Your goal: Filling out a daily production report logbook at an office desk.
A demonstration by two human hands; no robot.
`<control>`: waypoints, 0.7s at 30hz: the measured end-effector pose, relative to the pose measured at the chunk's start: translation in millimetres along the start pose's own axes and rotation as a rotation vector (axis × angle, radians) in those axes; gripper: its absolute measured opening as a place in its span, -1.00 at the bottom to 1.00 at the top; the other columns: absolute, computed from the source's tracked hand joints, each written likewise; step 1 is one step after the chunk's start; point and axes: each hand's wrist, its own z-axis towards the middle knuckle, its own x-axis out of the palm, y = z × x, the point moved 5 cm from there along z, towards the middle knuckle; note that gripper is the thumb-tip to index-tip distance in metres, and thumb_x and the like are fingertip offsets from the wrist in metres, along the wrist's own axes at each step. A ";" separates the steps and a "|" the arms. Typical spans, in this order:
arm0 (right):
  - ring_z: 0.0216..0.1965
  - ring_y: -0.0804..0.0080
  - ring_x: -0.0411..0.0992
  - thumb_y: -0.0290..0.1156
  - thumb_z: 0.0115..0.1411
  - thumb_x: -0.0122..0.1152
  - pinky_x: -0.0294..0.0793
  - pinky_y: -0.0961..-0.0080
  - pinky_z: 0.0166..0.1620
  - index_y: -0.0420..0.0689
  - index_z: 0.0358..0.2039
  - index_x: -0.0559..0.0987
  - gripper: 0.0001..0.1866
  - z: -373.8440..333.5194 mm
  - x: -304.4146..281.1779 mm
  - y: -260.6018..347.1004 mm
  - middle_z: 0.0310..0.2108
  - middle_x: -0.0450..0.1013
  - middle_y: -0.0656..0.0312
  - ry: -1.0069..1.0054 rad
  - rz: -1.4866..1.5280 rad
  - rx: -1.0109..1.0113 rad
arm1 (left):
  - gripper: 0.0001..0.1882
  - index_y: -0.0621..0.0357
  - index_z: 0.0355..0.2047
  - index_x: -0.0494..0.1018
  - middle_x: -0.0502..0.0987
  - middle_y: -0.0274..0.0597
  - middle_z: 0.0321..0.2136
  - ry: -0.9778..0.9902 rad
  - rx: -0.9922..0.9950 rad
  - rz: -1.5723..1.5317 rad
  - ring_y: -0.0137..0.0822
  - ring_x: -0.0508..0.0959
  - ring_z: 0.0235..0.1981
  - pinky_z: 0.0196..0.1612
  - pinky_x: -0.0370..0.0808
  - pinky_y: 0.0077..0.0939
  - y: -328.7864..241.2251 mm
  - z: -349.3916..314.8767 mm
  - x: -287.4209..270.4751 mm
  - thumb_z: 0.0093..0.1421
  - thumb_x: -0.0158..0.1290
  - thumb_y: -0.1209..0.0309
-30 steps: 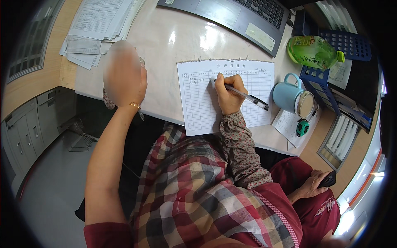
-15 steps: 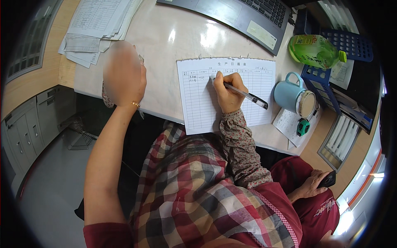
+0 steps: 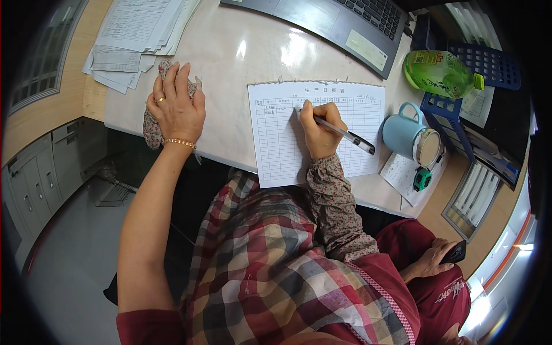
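My right hand (image 3: pixel 323 130) grips a black pen (image 3: pixel 356 140) with a clear barrel, its tip end over the upper rows of a printed form (image 3: pixel 282 150). A few handwritten entries stand in the form's top left rows; the rest of the grid I can see is blank. A flowered sleeve cover (image 3: pixel 339 201) wraps my right forearm. Off to the left, my left hand (image 3: pixel 177 112) lies flat with fingers apart on a crumpled flowered cloth (image 3: pixel 152 131) of the same pattern. A ring and a bracelet are on that hand and wrist.
A laptop (image 3: pixel 310 17) sits at the back, with stacked papers (image 3: pixel 135 29) at far left. To the right are a light blue mug (image 3: pixel 399 135), a green drink bottle (image 3: pixel 440 73), blue baskets (image 3: pixel 483 62) and a green tape measure (image 3: pixel 422 179). Another person's hand (image 3: pixel 431 259) holds a phone (image 3: pixel 454 252).
Very little differs. The view has shifted slightly, and my right hand and pen stay at about the same spot on the form. My left hand, blurred before, now shows clearly.
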 end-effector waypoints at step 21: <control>-0.73 0.68 0.20 -0.43 0.01 0.30 0.18 0.68 -0.65 -0.19 -0.70 0.37 -0.71 4.2 -23.8 -0.7 -0.79 0.30 0.29 -0.049 0.011 -0.023 | -0.48 -0.12 0.16 0.19 0.18 -0.38 0.17 -0.003 0.001 0.009 -0.15 0.11 0.19 0.18 -0.03 -0.15 -14.7 -4.3 -3.9 0.16 -0.08 0.24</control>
